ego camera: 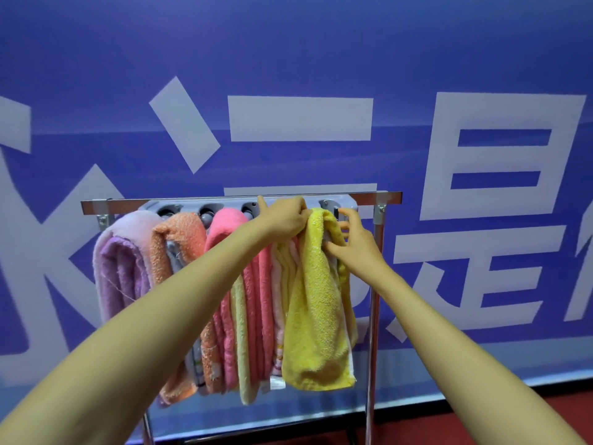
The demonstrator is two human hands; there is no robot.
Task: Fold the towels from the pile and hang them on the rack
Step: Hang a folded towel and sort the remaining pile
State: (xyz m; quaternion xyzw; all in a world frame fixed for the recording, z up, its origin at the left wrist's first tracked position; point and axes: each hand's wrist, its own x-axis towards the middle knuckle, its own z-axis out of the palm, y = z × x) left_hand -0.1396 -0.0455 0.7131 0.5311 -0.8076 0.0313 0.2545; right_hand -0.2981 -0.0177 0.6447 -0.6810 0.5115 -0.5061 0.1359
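At the centre of the frame, the left hand [285,220] bunches its curled fingers around the top of the yellow towel [317,300], which hangs at the right end of the rack [128,205]. The right hand [353,245] is spread loose, thumb against the towel's right edge, gripping nothing. Further left hang the pink towel [224,232], orange towel [179,239] and purple towel [122,271]. A blue wall [321,43] stands behind.

Legs of the rack [128,205] run off the bottom edge.
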